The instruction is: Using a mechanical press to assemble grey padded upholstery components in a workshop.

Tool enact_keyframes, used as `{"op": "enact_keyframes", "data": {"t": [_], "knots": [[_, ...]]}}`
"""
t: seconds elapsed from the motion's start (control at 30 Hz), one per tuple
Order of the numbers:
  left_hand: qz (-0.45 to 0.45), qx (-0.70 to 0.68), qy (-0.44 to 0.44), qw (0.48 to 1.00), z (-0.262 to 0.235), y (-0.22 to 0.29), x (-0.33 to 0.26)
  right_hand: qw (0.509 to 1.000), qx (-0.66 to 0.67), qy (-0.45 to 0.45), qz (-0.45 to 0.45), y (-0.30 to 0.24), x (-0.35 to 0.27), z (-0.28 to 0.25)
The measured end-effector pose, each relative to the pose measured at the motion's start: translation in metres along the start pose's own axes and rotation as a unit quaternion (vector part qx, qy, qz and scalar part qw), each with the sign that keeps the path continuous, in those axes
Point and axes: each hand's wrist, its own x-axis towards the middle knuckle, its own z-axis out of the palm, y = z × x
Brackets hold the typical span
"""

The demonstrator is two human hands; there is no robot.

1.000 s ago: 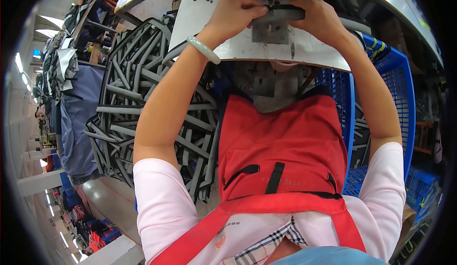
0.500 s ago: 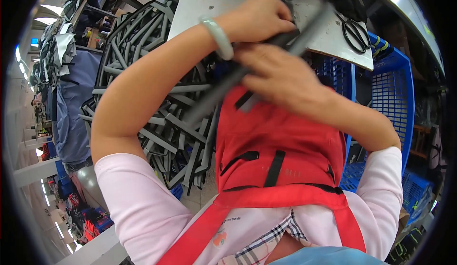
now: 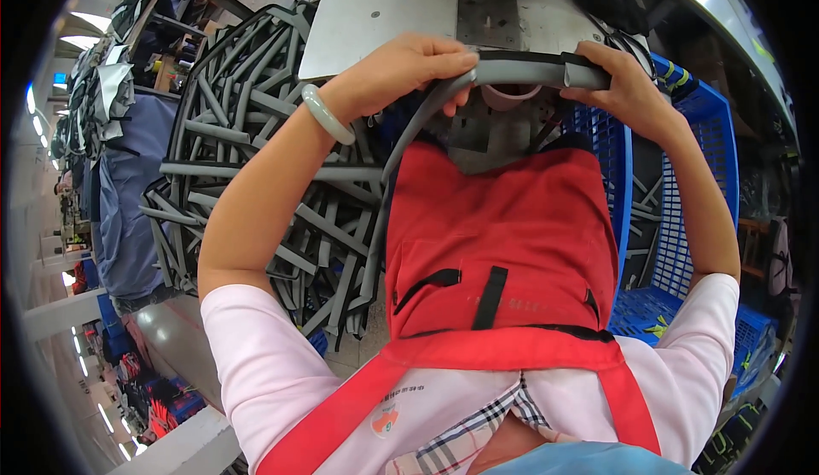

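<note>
A grey foam-like strip with a black edge (image 3: 520, 73) is stretched between my hands, level with the near edge of the white worktable (image 3: 392, 14). My left hand (image 3: 418, 64), with a pale bangle on its wrist, is closed on the strip, thumb on top. From there a darker length bends down toward my lap's left side. The right hand (image 3: 618, 87) pinches the other end, where the grey material looks folded over. Some fingers of both hands are hidden behind the strip.
A large heap of similar grey and black strips (image 3: 281, 168) lies to my left. At my right stands a blue plastic basket (image 3: 627, 193) with strips inside. A dark metal plate (image 3: 486, 14) is set in the worktable, small dark scraps around it. My red apron (image 3: 503, 210) covers my lap.
My hands were crossed close together over the strip, blurred. They have moved apart, the right one outward and up, and the strip now spans level between them.
</note>
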Motion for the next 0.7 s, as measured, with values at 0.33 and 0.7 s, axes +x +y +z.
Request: {"op": "enact_keyframes", "data": {"t": [0.33,0.7], "knots": [[0.056,0.145,0.092,0.984,-0.001,0.035,0.035,0.991,-0.1,0.081,-0.037,-0.011,0.02,-0.003],[0.081,0.159,0.196,0.964,-0.03,0.021,0.069,0.989,-0.108,0.1,-0.023,0.018,0.063,-0.005]]}}
